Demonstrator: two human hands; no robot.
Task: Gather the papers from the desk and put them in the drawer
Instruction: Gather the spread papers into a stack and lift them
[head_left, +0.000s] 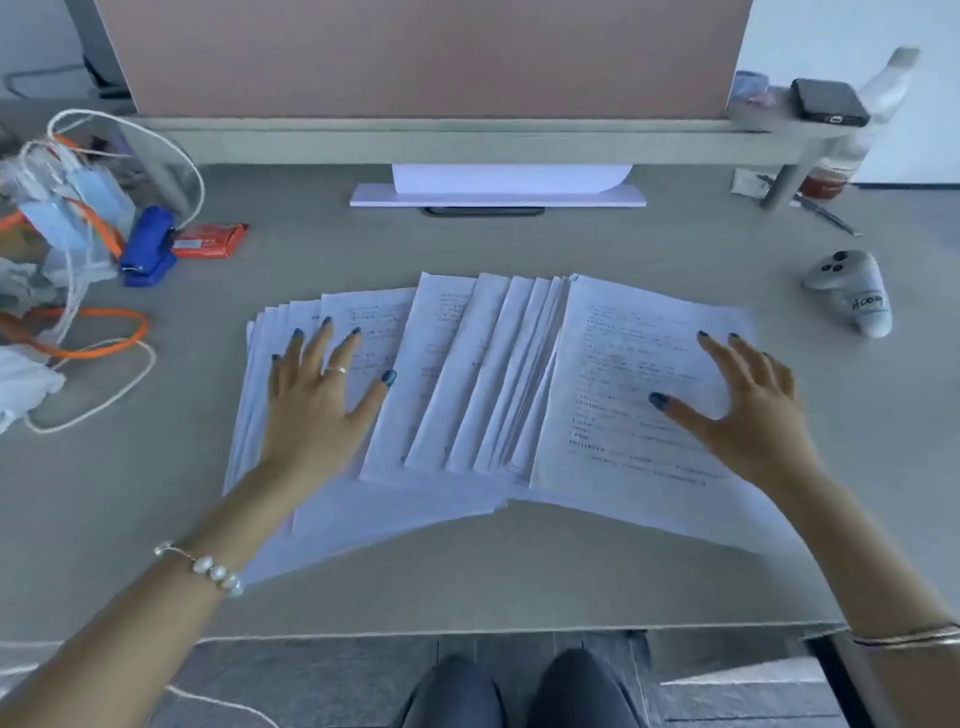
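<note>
Several white printed papers (467, 384) lie fanned out across the middle of the grey desk (467, 582), overlapping one another. My left hand (317, 400) rests flat on the left part of the fan, fingers spread, a ring on one finger. On the right-hand sheets lies my right hand (748, 410), also flat with fingers apart. Neither hand grips any sheet. No drawer can be made out with certainty; a dark gap shows below the desk's front edge at the lower right.
A tangle of white and orange cables (78, 322), a blue stapler-like object (148, 249) and a red packet (210, 240) crowd the left side. A white controller (852, 291) lies at the right. A monitor stand (496, 195) and shelf sit at the back. My knees show below the desk.
</note>
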